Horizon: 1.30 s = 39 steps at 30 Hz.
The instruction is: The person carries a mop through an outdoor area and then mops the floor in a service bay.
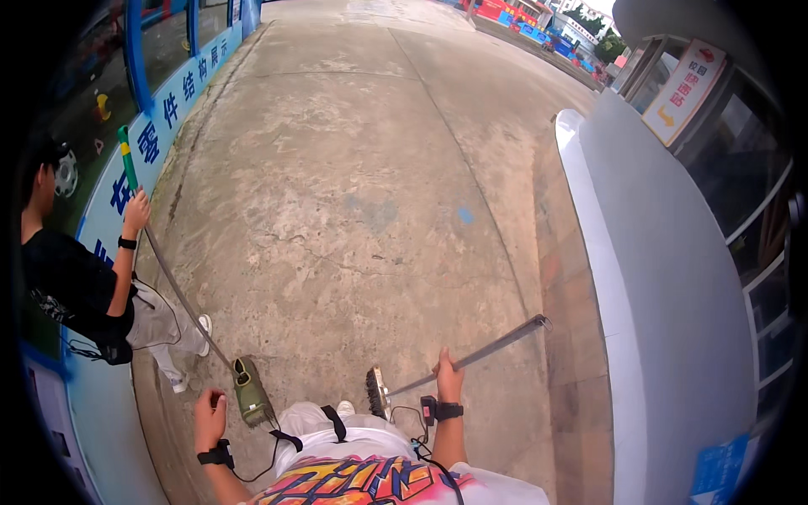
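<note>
Currently clamping the right grip (449, 377) around the grey broom pole (503, 341), keeping the bristled head (377, 393) left of that grip; curling the left grip (210, 417) loosely, slightly apart, having the green scoop (251, 396) just right of it.

Seen between a person's left hand (210, 416) and right hand (449, 376), a long green broom head (249, 393) sits left of a dark-bristled broom head (377, 393) over grey-brown concrete pavement (353, 202). A co-worker in black (71, 269) stands farther left; a curved grey wall (673, 311) rises at right.
</note>
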Each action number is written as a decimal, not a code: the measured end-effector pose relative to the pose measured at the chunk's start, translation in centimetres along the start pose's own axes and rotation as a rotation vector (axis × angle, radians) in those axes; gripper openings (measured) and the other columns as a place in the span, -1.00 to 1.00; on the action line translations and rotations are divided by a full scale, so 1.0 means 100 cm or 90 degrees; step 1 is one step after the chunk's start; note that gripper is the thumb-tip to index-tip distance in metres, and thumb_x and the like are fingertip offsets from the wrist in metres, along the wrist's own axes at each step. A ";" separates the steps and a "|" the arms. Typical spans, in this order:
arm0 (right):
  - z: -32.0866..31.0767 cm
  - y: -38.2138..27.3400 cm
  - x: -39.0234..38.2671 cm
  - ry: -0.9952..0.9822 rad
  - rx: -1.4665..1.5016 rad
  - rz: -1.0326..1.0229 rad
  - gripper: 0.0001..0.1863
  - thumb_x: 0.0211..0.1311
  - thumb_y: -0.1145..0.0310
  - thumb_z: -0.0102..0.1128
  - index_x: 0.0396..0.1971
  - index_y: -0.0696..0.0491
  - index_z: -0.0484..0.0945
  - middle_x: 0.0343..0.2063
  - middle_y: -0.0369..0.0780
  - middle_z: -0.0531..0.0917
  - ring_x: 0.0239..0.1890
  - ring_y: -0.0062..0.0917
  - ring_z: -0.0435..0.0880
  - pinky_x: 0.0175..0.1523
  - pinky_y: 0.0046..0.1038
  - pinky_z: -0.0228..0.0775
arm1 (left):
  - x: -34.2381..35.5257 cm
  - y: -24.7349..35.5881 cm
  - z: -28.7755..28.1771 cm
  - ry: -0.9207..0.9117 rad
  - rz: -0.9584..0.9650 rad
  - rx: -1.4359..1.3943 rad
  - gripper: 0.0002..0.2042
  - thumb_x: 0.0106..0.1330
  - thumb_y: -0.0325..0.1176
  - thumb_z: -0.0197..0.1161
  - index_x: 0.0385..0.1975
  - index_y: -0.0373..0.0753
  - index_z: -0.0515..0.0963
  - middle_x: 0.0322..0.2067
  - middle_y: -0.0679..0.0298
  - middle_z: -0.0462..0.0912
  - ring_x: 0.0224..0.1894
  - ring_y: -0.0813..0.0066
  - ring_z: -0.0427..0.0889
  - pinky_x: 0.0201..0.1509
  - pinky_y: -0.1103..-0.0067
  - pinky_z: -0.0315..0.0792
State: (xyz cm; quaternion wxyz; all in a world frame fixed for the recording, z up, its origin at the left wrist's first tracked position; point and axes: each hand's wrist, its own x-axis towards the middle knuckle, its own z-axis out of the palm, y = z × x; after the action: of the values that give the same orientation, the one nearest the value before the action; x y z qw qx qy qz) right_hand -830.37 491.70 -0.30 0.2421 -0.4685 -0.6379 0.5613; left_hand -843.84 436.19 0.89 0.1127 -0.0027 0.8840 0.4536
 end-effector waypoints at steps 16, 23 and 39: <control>0.307 -0.151 0.413 0.083 -0.026 -0.011 -0.31 0.55 -0.12 0.13 -0.76 -0.05 0.23 -0.76 -0.39 0.27 -0.64 -0.65 0.24 -0.45 -0.47 0.14 | 0.628 0.107 0.127 -0.003 -0.060 -0.278 -0.79 0.58 -0.29 0.12 -0.09 -0.33 0.54 -0.25 0.27 0.66 -0.21 0.50 0.62 -0.03 0.52 0.49; 0.438 -0.247 0.583 0.099 0.031 -0.037 -0.36 0.60 -0.06 0.08 -0.71 -0.10 0.17 -0.71 -0.44 0.17 -0.63 -0.65 0.13 -0.42 -0.47 0.11 | 0.925 0.300 0.137 -0.052 0.115 -0.276 -0.80 0.57 -0.32 0.12 -0.06 -0.35 0.54 -0.22 0.24 0.67 -0.13 0.50 0.62 0.02 0.52 0.47; 0.872 -0.409 1.134 -0.002 0.025 -0.065 -0.37 0.58 -0.03 0.13 -0.70 -0.08 0.15 -0.73 -0.44 0.12 -0.61 -0.69 0.10 -0.45 -0.45 0.01 | 1.284 0.085 0.322 0.142 -0.599 -0.551 -0.80 0.43 -0.34 0.18 -0.11 -0.32 0.56 -0.34 0.13 0.71 -0.38 0.23 0.76 -0.37 0.36 0.63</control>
State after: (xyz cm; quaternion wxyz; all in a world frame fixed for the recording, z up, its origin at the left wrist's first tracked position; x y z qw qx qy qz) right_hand -966.83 550.50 -8.42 0.2785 -0.4296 -0.6500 0.5617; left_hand -963.54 479.47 -36.33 0.1953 -0.4820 0.5323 0.6679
